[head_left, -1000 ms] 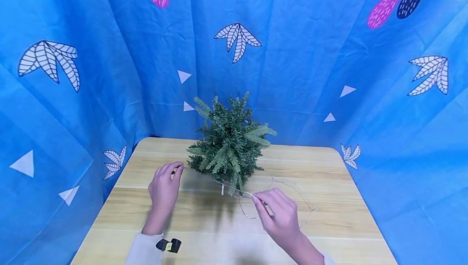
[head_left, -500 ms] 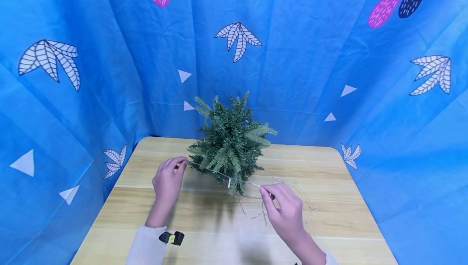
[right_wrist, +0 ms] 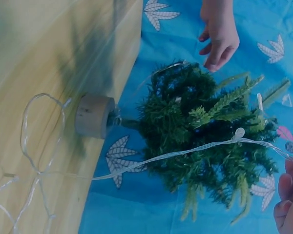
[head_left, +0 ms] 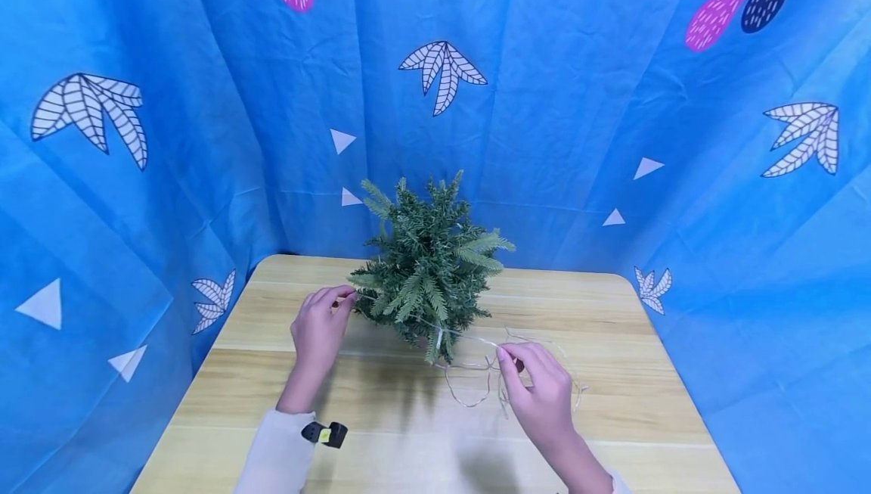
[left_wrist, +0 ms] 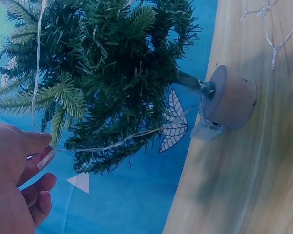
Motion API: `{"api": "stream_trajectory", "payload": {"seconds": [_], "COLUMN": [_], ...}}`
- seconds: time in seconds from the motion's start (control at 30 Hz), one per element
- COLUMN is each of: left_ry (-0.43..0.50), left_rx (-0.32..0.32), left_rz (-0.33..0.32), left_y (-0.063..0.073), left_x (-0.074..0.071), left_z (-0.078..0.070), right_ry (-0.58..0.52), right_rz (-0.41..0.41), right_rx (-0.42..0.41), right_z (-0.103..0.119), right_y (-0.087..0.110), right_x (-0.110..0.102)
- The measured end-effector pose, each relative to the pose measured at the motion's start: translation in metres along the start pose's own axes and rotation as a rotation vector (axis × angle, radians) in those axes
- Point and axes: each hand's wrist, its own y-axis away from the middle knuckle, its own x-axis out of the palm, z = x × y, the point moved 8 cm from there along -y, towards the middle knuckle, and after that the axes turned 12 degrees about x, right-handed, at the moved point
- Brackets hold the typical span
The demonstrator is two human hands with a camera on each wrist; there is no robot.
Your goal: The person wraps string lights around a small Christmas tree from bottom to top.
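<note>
A small artificial Christmas tree (head_left: 429,259) stands upright in the middle of the table on a round wooden base (left_wrist: 236,97). My left hand (head_left: 318,333) is at the tree's left side and pinches a clear string of lights (left_wrist: 122,142) between thumb and fingertips. From there the strand runs down to the base and also across the front of the tree. My right hand (head_left: 539,392), at the front right, pinches the same strand, which is stretched between the hands. A small bulb (right_wrist: 239,133) shows on it in the right wrist view.
More of the light string lies in loose loops (head_left: 469,402) on the wooden table (head_left: 381,448), right of the tree. A small translucent piece (left_wrist: 207,130) sits beside the base. A blue patterned curtain (head_left: 544,138) surrounds the table's back and sides.
My left hand has moved slightly up and right, to the tree's edge. The right hand has drawn rightward, and the strand between them has risen across the lower front branches.
</note>
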Motion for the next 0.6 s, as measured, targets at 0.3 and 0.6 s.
{"api": "stream_trajectory", "payload": {"seconds": [0.3, 0.6], "left_ry": [0.015, 0.082], "left_rx": [0.012, 0.013], "left_rz": [0.033, 0.076], "left_y": [-0.001, 0.002], "left_x": [0.003, 0.006], "left_z": [-0.007, -0.004], "right_ry": [0.011, 0.031], "right_rz": [-0.043, -0.059], "right_rx": [0.065, 0.086], "right_z": [-0.014, -0.020], "right_y": [0.001, 0.001], "right_x": [-0.008, -0.013]}}
